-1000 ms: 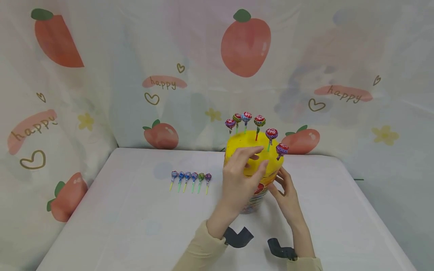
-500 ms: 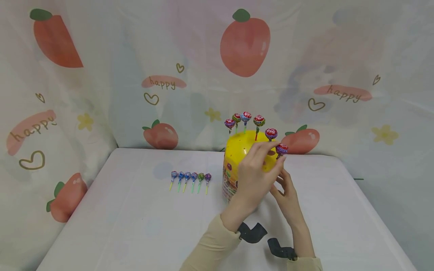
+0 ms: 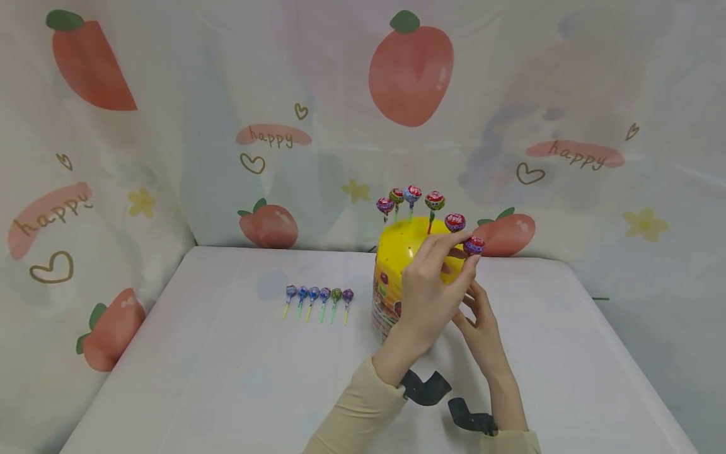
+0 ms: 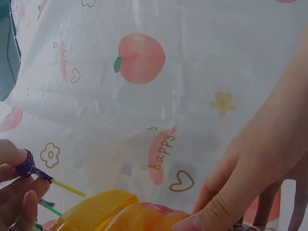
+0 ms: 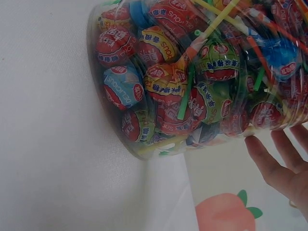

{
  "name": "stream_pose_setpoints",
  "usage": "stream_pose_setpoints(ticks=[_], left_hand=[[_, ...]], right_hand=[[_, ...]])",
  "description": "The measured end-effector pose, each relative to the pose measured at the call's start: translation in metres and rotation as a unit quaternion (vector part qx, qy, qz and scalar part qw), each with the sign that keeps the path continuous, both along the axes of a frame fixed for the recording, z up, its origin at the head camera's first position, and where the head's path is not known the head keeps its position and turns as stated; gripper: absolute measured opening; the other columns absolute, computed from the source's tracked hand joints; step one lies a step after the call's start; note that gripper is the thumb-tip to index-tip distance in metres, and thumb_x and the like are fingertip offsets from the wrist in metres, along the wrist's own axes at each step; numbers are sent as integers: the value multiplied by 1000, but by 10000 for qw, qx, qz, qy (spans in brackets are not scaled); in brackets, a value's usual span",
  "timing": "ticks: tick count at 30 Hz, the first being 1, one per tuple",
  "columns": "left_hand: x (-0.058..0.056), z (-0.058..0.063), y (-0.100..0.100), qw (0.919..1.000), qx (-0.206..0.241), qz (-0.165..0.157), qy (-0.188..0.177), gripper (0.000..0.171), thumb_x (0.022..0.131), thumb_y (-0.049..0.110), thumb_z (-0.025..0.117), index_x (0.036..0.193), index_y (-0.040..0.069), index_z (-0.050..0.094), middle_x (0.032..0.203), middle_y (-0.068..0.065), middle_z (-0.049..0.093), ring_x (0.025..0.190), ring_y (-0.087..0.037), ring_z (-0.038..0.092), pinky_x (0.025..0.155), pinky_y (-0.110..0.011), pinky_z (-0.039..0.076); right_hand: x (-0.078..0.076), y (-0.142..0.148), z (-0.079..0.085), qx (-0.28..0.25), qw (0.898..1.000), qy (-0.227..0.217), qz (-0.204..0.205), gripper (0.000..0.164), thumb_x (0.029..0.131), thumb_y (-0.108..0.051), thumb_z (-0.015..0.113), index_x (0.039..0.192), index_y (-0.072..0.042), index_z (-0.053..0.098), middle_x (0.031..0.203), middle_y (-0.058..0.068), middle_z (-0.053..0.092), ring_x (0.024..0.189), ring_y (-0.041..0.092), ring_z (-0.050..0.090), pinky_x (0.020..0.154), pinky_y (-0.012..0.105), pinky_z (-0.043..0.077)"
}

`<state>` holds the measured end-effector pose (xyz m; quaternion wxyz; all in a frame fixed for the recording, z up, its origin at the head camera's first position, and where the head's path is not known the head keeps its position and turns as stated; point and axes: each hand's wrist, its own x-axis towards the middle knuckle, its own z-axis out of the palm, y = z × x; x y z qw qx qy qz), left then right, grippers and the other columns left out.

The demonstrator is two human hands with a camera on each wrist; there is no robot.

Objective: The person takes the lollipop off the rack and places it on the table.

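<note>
My left hand point(image 3: 428, 299) pinches the ball of a purple-wrapped lollipop point(image 3: 474, 246) above the right side of the jar's yellow lid point(image 3: 399, 249). In the left wrist view this lollipop's yellow stick point(image 4: 68, 187) points down, its tip right at the lid. Several other lollipops point(image 3: 435, 200) stand upright round the lid's edge. My right hand point(image 3: 481, 334) touches the right side of the clear jar point(image 5: 168, 91) with thumb and fingertips. Wrapped lollipops in many colours fill the jar. My left hand hides part of the lid and jar in the head view.
Several lollipops point(image 3: 324, 295) lie in a row on the white table point(image 3: 227, 366), left of the jar. A cloth backdrop with printed fruit point(image 3: 268, 227) hangs behind the table. Black wrist straps point(image 3: 426, 388) show below the hands.
My left hand has moved right across the lid to the front-right lollipop, closed its fingertips on it and raised it slightly. My right hand stays against the jar.
</note>
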<state>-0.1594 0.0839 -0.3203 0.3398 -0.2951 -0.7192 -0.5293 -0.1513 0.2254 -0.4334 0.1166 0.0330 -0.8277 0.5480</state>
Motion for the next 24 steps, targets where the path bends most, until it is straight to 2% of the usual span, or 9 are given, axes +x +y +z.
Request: stream_pose_setpoints(ticks=[5,7,9,12,13,15,19,22,24], left_hand=[[5,5,-5,9991,126,-241,336,32,89,12,68,119,7,60,110,-7,65,94,-13,65,77,-8,49],[9,6,-9,9986,122,-326,408,32,88,10,68,119,7,60,109,-7,64,94,-13,65,77,-8,49],[12,6,-13,9982,126,-383,436,32,87,10,69,118,7,61,109,-8,65,93,-13,65,77,-9,50],[18,2,-18,9984,99,-384,404,31,87,9,69,117,7,61,107,-7,65,92,-12,65,75,-9,50],[19,-1,-20,9985,93,-371,384,32,86,10,70,117,7,61,107,-7,65,91,-13,65,75,-9,50],[22,-7,-24,9990,71,-310,303,33,86,10,71,117,7,61,107,-8,65,91,-13,66,75,-9,50],[29,-18,-33,9999,34,-84,145,35,83,11,74,116,8,61,107,-8,66,94,-16,66,80,-13,52],[33,-26,-42,10000,48,4,-48,34,83,10,74,115,8,62,107,-8,65,96,-17,65,84,-17,53],[34,-32,-49,9998,68,29,-195,34,84,9,73,115,9,62,106,-8,64,92,-17,66,79,-17,54]], right_hand=[[-1,0,0,-181,9998,-83,-18,62,96,-18,57,150,-22,27,148,1,35,124,3,37,100,43,41],[-1,1,0,-197,9998,-84,-3,62,96,-18,57,150,-22,27,148,1,35,123,1,37,102,47,41],[-2,1,0,-164,9998,-54,17,63,96,-18,57,150,-22,27,149,2,35,122,0,37,102,42,43],[-1,1,1,-52,10000,-13,23,63,96,-18,57,151,-22,26,148,2,36,123,1,38,96,24,45],[-1,1,1,-24,10000,6,38,63,96,-18,57,151,-21,25,148,4,36,126,5,39,96,24,45],[-2,1,0,-82,9999,48,90,64,96,-18,57,151,-20,25,148,7,36,131,15,40,99,31,48],[-2,2,-3,-202,9997,94,142,66,96,-18,57,152,-20,23,151,15,32,137,37,35,102,65,37],[-3,2,-5,-203,9997,113,108,67,96,-18,57,153,-22,22,151,16,31,137,39,34,101,68,36],[-3,2,-5,-176,9997,129,86,67,96,-17,57,153,-21,22,151,16,31,137,39,35,101,68,36]])
